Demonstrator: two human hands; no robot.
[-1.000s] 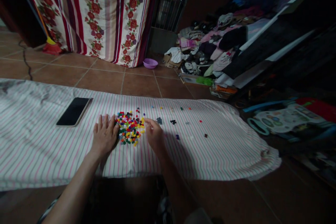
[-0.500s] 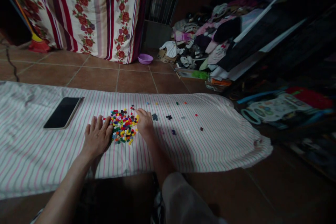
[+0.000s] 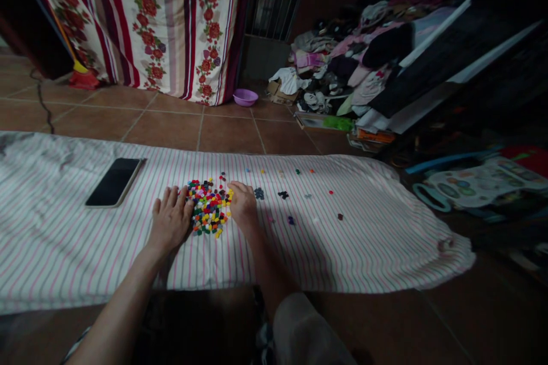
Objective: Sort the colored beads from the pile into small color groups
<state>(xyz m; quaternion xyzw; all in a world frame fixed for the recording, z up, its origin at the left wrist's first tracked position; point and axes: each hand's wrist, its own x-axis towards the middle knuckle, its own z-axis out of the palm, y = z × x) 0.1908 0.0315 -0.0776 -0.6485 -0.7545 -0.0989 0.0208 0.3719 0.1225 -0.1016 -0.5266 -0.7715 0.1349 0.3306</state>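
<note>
A heap of small coloured bricks (image 3: 209,208) lies on a striped cloth (image 3: 377,251). Against the heap's left edge rests my left hand (image 3: 172,219), its fingers spread and lying flat. My right hand (image 3: 243,205) is at the heap's right edge with fingers curled and pressed together; whatever is between the fingertips is hidden. To the right of that hand, small sorted groups lie apart on the cloth: dark grey bricks (image 3: 259,193), black bricks (image 3: 283,195), dark blue bricks (image 3: 291,220) and brown bricks (image 3: 340,217). Single bits, such as a red brick (image 3: 331,192), sit among them.
A phone (image 3: 115,182) lies on the cloth to the left. Beyond, on the tiled floor, are a purple basin (image 3: 245,97), a red and yellow broom (image 3: 83,77) and a pile of clothes (image 3: 338,63). A floral curtain (image 3: 175,23) hangs behind.
The whole view has shifted, so things appear a little further right. My right hand's fingers have drawn slightly down towards the heap's right edge. My left hand stays beside the heap.
</note>
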